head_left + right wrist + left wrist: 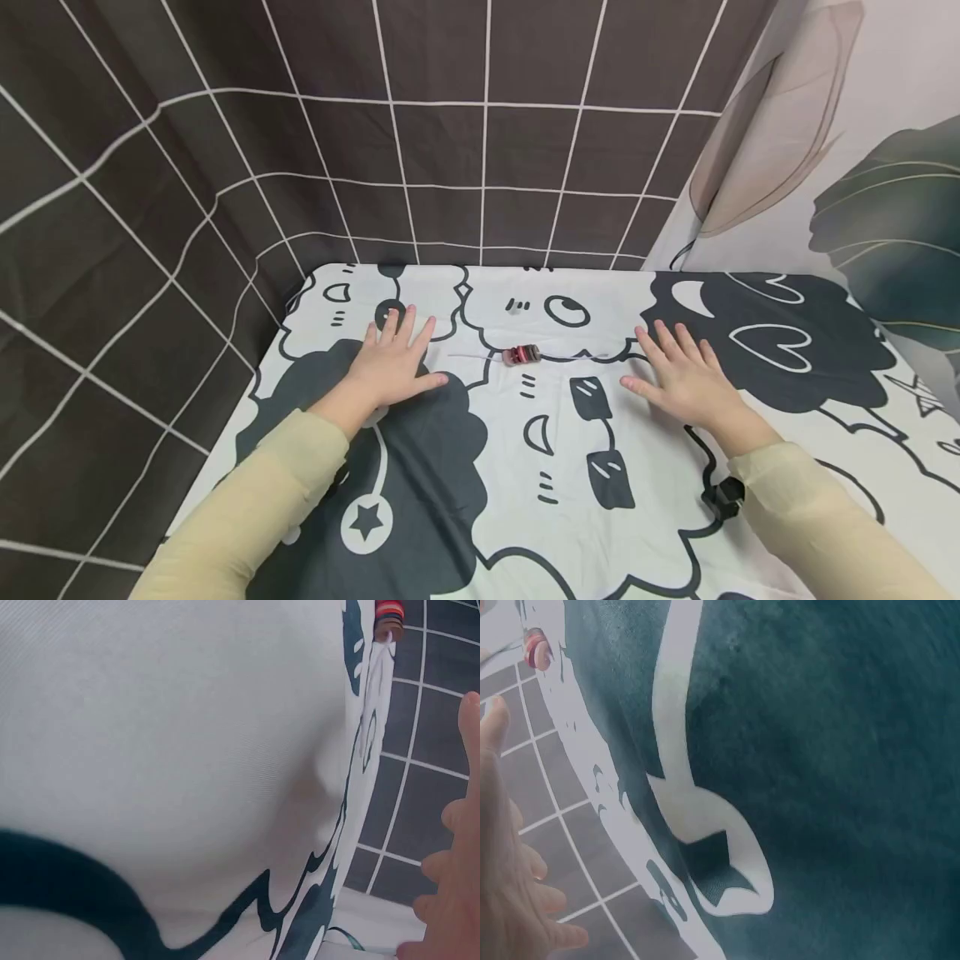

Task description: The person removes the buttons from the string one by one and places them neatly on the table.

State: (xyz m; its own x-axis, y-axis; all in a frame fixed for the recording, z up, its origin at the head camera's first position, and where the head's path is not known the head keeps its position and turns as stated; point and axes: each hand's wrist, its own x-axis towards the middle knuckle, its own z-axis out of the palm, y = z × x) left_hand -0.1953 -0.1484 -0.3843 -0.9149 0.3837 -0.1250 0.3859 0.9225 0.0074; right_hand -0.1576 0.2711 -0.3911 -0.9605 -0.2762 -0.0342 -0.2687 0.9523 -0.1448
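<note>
A small bundle of red, black and brown bands or rings (521, 355) lies on the patterned cloth, between the two hands. Out of both its ends runs a thin white cord or stick (583, 357). To the left, my left hand (392, 364) is spread with straight fingers, holding nothing. On the other side my right hand (678, 377) is spread likewise, apart from the bundle. In the left wrist view the bundle (537, 649) shows at the upper left; in the right wrist view the bundle (389, 619) is at the top right.
A white cloth with dark cartoon shapes (517, 517) covers the surface. Dark grid-patterned fabric (442, 142) hangs behind and at the left. A leaf-print curtain (780, 208) hangs at the right. A small black object (726, 497) sits by the right sleeve.
</note>
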